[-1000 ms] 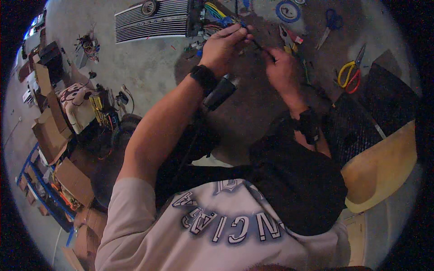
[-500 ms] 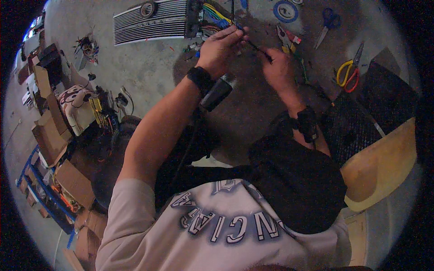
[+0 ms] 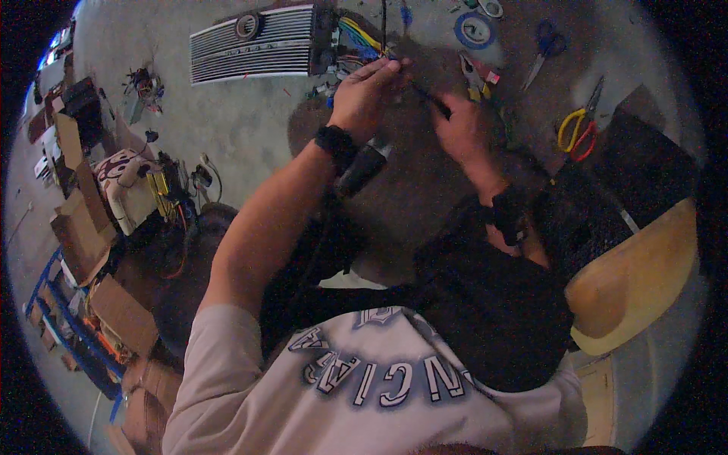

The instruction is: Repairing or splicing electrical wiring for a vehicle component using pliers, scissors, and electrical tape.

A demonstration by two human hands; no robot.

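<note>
A: Report on your left hand.
B: My left hand (image 3: pixel 365 95) has thumb and fingers pressed together, clamped on the lower end of a thin, straight black cord (image 3: pixel 384 26). The cord comes down from the top edge. The fingertips are dim, and I cannot tell what else lies between them.

A: And the right?
B: My right hand (image 3: pixel 464 129) is curled into a loose fist around a slim black strip (image 3: pixel 422 92). The strip slants up from it towards my left fingertips; I cannot tell whether it reaches them. The two hands are apart, the right one lower.

A: What is closest to them?
B: Just left of the cord lies a bundle of yellow, blue and green plastic-coated wires (image 3: pixel 358 34). A black cylindrical object (image 3: pixel 362 171) shows beside my left wrist, partly hidden. Above my right hand lie metal pliers with yellow on the handles (image 3: pixel 474 87).

A: Further out?
B: Beyond the pliers is a round roll of blue tape (image 3: pixel 459 30). To its right are dark-blue-handled metal scissors (image 3: pixel 547 38), and lower down, scissors with one yellow and one red handle (image 3: pixel 585 142). Left of the wires, a silver slatted panel with a round ring (image 3: pixel 258 64) lies on the grey concrete floor (image 3: pixel 243 129).

A: At the margins?
B: Open brown cardboard boxes (image 3: pixel 121 315) stand along the left; a tan curved panel (image 3: pixel 644 277) lies at the far right.
</note>
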